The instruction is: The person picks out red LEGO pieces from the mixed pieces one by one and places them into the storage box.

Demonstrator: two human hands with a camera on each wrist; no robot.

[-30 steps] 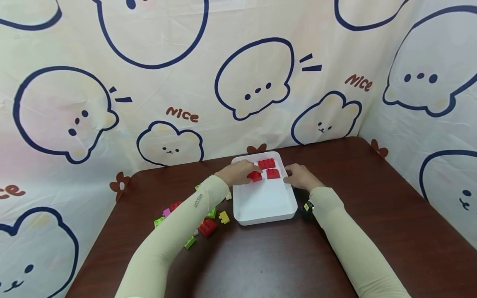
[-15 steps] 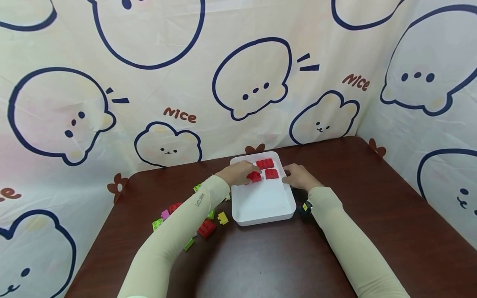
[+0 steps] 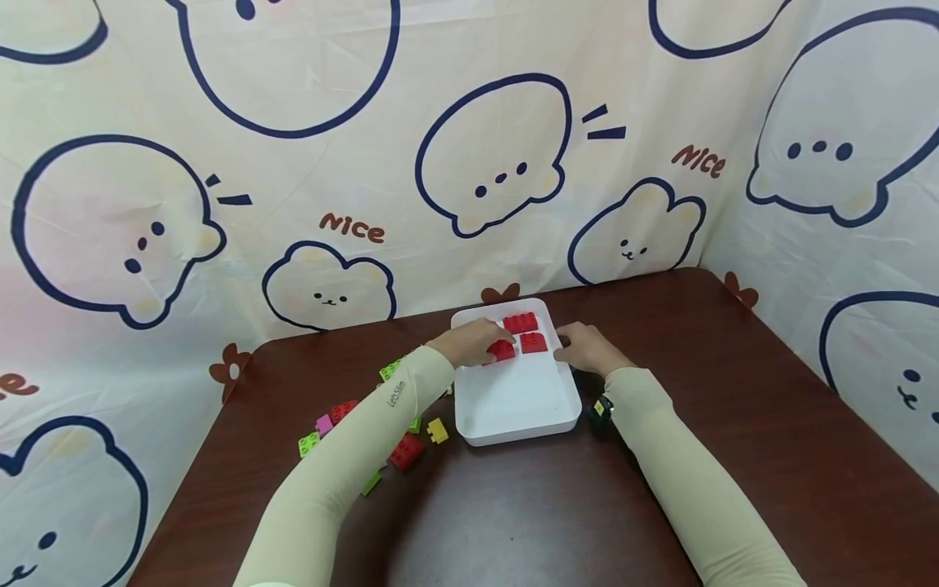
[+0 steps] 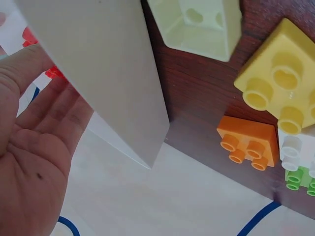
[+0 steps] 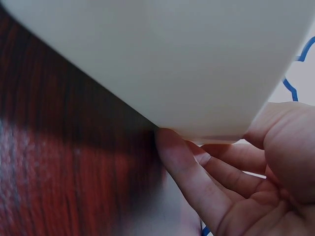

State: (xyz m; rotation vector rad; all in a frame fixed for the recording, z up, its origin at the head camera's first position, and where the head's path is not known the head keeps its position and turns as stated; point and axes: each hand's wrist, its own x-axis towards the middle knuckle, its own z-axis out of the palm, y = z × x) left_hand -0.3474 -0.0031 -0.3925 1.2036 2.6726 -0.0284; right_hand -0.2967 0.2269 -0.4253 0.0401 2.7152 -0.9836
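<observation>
A white tray (image 3: 517, 405) stands near the table's far side with red toy building bricks in it. My left hand (image 3: 469, 341) reaches over its left rim and holds a red brick (image 3: 502, 350) between thumb and fingers. In the left wrist view the tray's wall (image 4: 108, 73) hides most of that brick (image 4: 55, 73) and some fingertips. Two other red bricks lie beside it, one farther back (image 3: 520, 323) and one to the right (image 3: 533, 342). My right hand (image 3: 590, 349) grips the tray's right side, thumb at the rim and fingers along the lower wall (image 5: 197, 98).
Left of the tray lie several loose bricks, among them a yellow one (image 3: 437, 430), a dark red one (image 3: 407, 451) and a pink one (image 3: 324, 425). My left sleeve (image 3: 352, 456) covers part of this pile. A patterned cloth (image 3: 469, 269) hangs behind the brown table (image 3: 543, 522).
Everything in the head view has slid slightly left, as the camera turned a little. Both hands keep their places at the tray, and the bricks have not visibly moved.
</observation>
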